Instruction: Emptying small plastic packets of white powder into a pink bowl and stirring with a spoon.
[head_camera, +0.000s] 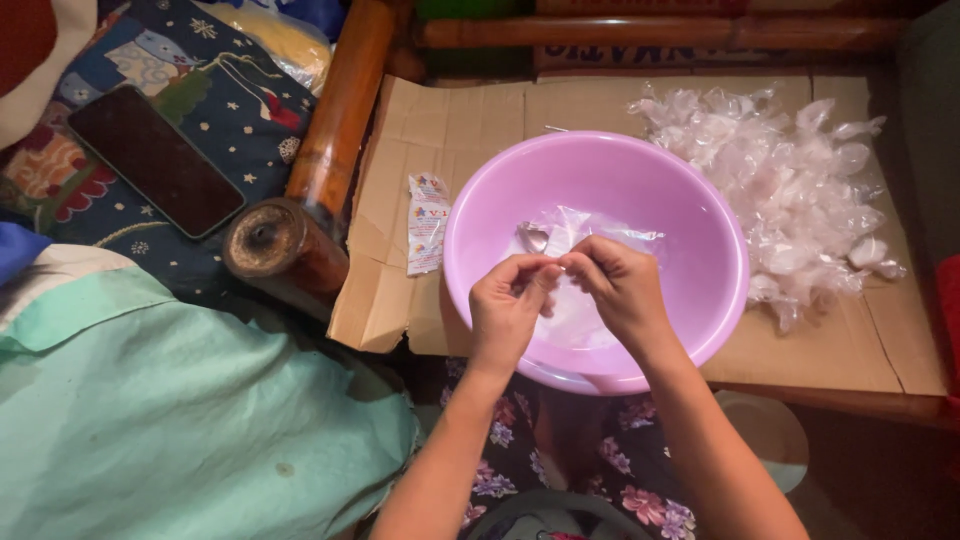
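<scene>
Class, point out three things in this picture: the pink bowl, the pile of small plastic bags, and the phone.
pink bowl (700, 215), head view, bare inner wall at right.
pile of small plastic bags (790, 190), head view, middle of heap.
phone (155, 160), head view, centre of dark screen.

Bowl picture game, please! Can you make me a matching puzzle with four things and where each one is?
Things:
1. pink bowl
2. phone
3. pile of small clear bags
4. small printed packet

Places:
A. on the patterned cloth
B. right of the bowl, on the cardboard
C. under both hands
D. just left of the bowl

Pairs: 1-C, 2-A, 3-B, 4-D
</scene>
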